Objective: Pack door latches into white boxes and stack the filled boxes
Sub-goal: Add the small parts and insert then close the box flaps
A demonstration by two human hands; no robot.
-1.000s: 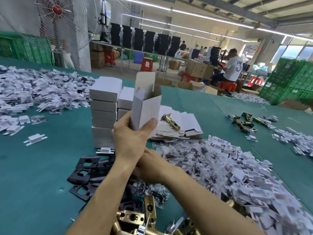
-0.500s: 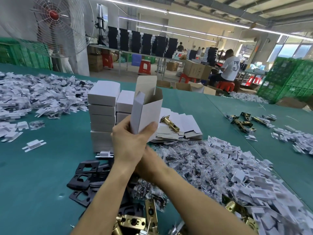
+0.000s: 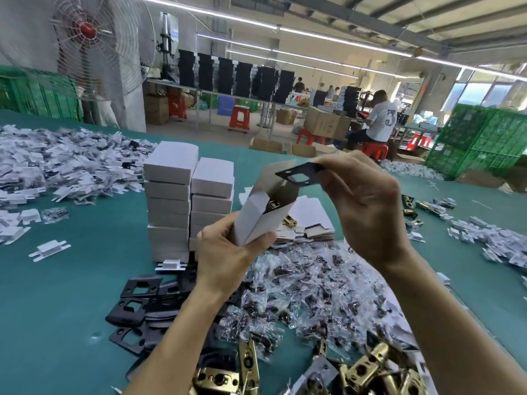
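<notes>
Now the left hand [image 3: 225, 252] is gripping the tilted white box [image 3: 256, 220], with a brass latch [image 3: 272, 205] showing inside. The right hand [image 3: 368, 206] is pinching a black plate [image 3: 299, 173] at its fingertips [image 3: 330, 165], above the opening; it should be going in edge-first, past the flaps.

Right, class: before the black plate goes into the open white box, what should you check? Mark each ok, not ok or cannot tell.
1. Left hand grips the white box: ok.
2. Box flaps open at the top: ok.
3. Brass latch inside the box: ok.
4. Right hand pinches the black plate: ok.
5. Plate held at the box's open top: ok.
6. Room left beside the latch: cannot tell.
</notes>
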